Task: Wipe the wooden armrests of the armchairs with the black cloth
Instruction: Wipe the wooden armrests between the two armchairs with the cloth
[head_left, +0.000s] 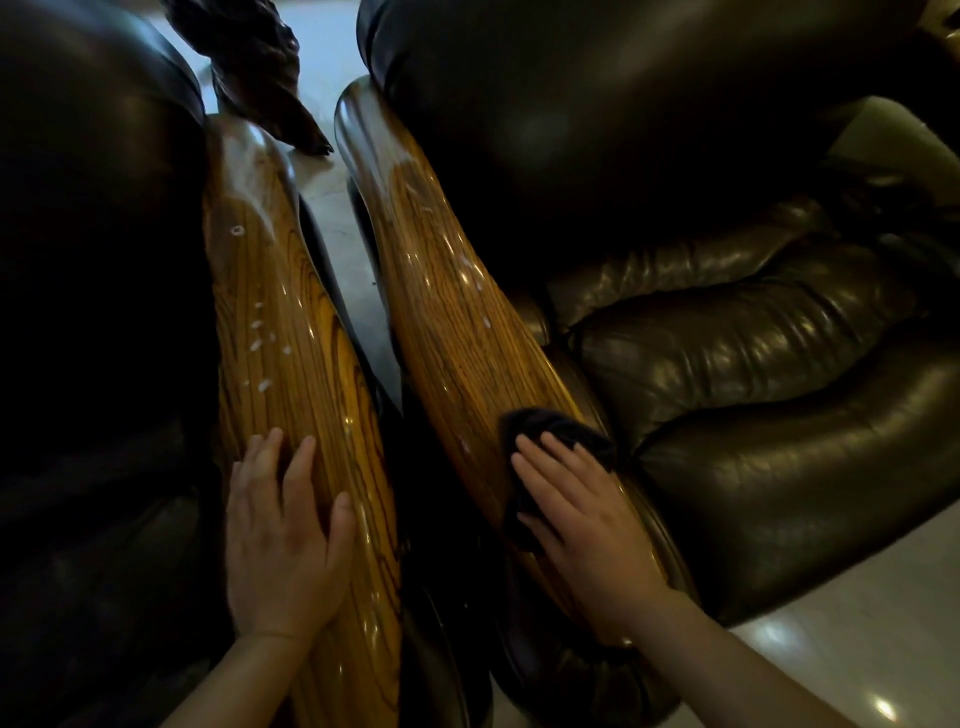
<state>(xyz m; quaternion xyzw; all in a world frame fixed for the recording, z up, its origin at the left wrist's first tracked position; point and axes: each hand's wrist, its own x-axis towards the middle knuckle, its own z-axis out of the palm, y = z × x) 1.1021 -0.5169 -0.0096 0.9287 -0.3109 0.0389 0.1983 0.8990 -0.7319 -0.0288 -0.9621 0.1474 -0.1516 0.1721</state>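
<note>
At far left the dark leather of the left chair fills the view. Beside it runs its wooden armrest, dotted with pale droplets along the middle. My left hand lies flat on the near end of that armrest, fingers spread, palm down, holding nothing. At the far end of the gap between the chairs sits a dark carved piece, on pale floor. Across the narrow gap is the right armrest, also glossy with a few droplets. My right hand presses flat on its near end, fingers together, with the cloth bunched under the fingers and palm. Right of that lies the right chair's creased seat.
</note>
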